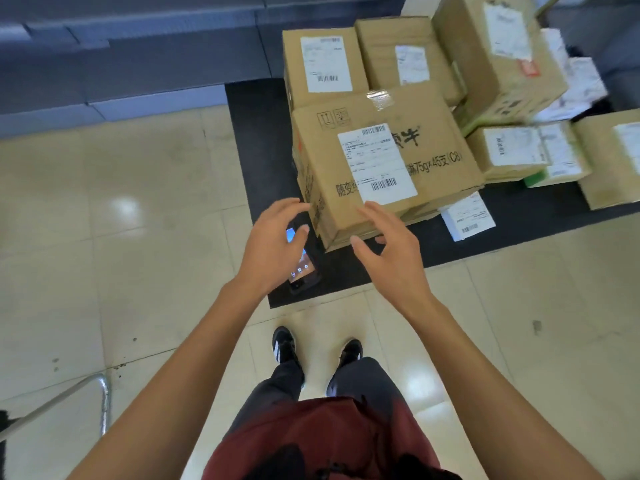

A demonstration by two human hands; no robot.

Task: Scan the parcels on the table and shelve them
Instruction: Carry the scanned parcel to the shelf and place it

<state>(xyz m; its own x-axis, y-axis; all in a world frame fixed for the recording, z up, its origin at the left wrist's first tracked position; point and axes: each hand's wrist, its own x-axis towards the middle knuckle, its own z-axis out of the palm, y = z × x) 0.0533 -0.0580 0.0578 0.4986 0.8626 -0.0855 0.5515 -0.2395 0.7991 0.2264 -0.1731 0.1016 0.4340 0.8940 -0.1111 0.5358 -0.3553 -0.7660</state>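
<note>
Parcels: about eight or nine cardboard boxes and a flat white packet are crowded on a low black bench [450, 244]; all still sit there, so shelving is far from finished, I judge.
Scanner [300, 261]: a handheld with a lit screen lies flat on the bench's near left part, just beside the front box. No hand holds it.
Left hand [273, 244]: hovers over the scanner, fingers spread and slightly bent. Its grip is wide and has hold of nothing; whether a fingertip touches the box corner I cannot tell.
Right hand [391, 251]: reaches at the near edge of the front box, fingers spread. Its grip is also wide and holds nothing; contact with the box is unclear.
Front box [388, 168]: the nearest parcel, tilted, resting on flatter parcels beneath. Its white label [377, 164] with barcodes faces up.
Step in hand: both hands seem set to take the front box by its sides; whether it has been scanned the picture does not show.
White packet [467, 216]: lies flat on the bench just right of the front box.
Far boxes [325, 64]: several more labelled parcels stand behind and to the right, some stacked.
Shelves: none clearly in view; only blurred grey-blue shapes lie beyond the bench.
</note>
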